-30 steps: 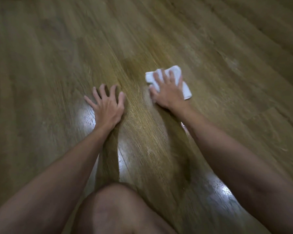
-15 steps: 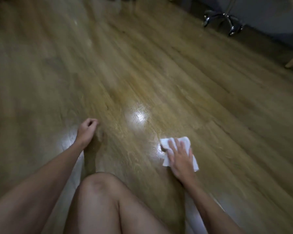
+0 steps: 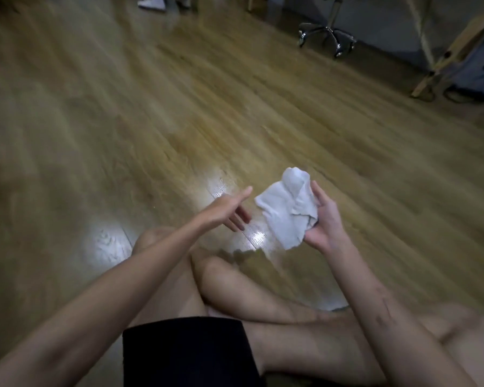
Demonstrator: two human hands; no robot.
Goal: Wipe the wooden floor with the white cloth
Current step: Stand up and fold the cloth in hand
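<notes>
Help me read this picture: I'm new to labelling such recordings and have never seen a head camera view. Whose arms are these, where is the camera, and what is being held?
The camera sits on the person's head and looks forward and down, so the arms and the folded legs at the bottom are the wearer's own. There is no machine, only bare hands. The right hand holds a crumpled white cloth lifted off the wooden floor, which shows bright patches of glare. The left hand is open, fingers stretched toward the cloth without touching it. Far back stand the wheeled base of a chair and a wooden frame.
</notes>
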